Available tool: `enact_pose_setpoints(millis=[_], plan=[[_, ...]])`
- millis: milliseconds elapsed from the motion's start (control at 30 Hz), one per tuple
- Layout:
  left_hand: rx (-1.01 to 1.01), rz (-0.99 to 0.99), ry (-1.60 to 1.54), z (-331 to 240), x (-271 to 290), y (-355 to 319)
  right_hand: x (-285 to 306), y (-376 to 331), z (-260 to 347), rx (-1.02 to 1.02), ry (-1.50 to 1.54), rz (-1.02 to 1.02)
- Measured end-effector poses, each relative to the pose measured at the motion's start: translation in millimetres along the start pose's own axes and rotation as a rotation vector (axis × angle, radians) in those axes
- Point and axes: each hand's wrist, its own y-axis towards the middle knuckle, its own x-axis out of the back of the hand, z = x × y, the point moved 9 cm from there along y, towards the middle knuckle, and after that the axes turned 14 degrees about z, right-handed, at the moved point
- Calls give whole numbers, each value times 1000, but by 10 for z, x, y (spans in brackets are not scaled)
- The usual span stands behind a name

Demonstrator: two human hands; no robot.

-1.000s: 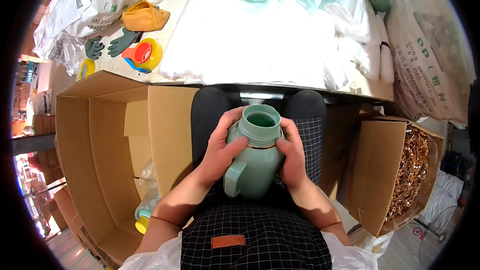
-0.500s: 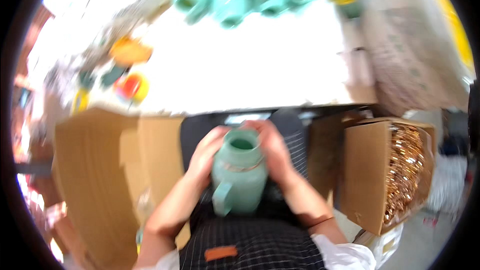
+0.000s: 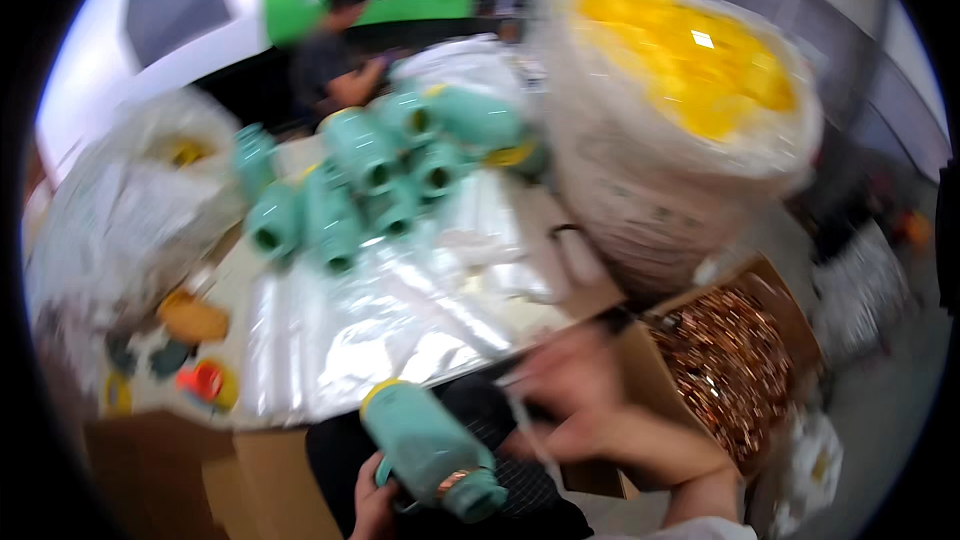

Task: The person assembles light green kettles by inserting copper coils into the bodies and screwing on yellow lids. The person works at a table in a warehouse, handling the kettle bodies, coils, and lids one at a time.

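A pale green jug (image 3: 428,440) lies tilted over my lap, its yellow end to the upper left and its mouth at the lower right. A copper-coloured band (image 3: 453,481) circles its neck. My left hand (image 3: 375,502) is closed around the jug's handle side, with part of the fingers hidden. To the right of the jug, my right hand (image 3: 565,385) is apart from it and smeared by motion. A thin whitish strip (image 3: 535,430) shows beside its fingers; whether the hand holds it is unclear.
Several green jugs (image 3: 345,230) lie on the table beyond clear plastic sheets (image 3: 375,315). A cardboard box of copper-coloured metal pieces (image 3: 725,365) stands at right, below a large sack of yellow parts (image 3: 690,60). An orange object (image 3: 192,316) sits at left. Another person (image 3: 340,65) is at the back.
The view has swung up and to the right. From upright between both hands, the jug has tipped mouth-down to the lower right. My right hand has left it and moved right.
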Motion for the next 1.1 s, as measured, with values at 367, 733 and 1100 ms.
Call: enact_pose_setpoints(millis=[367,733,1100], plan=[[-13,-176,157,169,247,-200,3101,-1018,-1891,-590,-400,-876],[8,-260,-443,-119,121,-154,3513,-1174,-1875,-474,-581,-904],[-117,-357,-722,-391,263,124,-1385,-211,-540,-241,1267,-343]])
